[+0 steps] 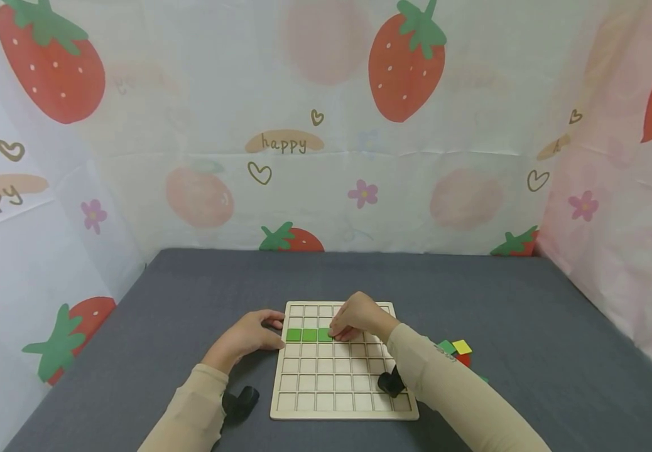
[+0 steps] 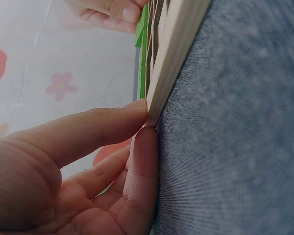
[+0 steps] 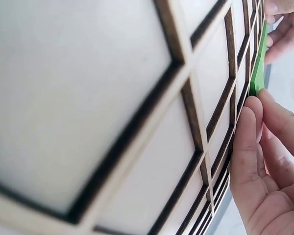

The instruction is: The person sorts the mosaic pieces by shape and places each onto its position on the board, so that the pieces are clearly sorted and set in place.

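Note:
A pale wooden grid board [image 1: 326,383] lies on the dark cloth, with a row of green square tiles [image 1: 301,334] starting at its left side. My left hand [image 1: 249,336] holds the board's left edge; in the left wrist view the thumb and a finger [image 2: 108,129] meet that edge. Over the board, my right hand [image 1: 360,317] pinches a green tile [image 3: 256,81] at the right end of the row. That tile looks tilted up from the board in the left wrist view. The fingertips partly cover it.
Several loose green, yellow and red tiles [image 1: 461,347] lie right of the board, partly hidden behind the right sleeve [image 1: 450,383]. Black wrist cameras sit under both wrists. A strawberry-print curtain [image 1: 348,201] stands behind the table [image 1: 218,276] and along its sides.

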A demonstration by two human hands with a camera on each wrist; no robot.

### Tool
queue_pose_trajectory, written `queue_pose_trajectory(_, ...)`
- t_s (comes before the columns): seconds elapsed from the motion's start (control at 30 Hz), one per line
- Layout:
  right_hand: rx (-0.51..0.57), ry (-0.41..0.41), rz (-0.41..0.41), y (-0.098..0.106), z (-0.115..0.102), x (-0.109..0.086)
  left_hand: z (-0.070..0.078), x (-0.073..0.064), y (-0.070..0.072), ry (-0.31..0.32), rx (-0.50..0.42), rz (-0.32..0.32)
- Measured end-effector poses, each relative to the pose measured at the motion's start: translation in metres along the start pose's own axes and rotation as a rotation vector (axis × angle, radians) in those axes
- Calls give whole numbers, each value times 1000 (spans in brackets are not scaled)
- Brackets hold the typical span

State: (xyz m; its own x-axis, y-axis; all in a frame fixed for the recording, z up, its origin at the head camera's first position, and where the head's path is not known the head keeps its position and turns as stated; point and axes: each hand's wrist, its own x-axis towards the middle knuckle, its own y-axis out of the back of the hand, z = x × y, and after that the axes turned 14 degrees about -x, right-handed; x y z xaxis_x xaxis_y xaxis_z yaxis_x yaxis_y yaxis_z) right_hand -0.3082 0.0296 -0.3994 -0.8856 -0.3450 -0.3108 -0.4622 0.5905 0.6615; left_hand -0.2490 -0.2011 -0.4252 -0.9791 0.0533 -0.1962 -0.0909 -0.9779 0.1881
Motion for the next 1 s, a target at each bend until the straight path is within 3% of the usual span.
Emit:
queue_pose_trajectory(0.5,62,25,-5,5,5,-4,1,1,0,3,2,0)
queue_pose_trajectory(1.0,105,13,28,53,27,-25,-1,2,-1,2,3,-4)
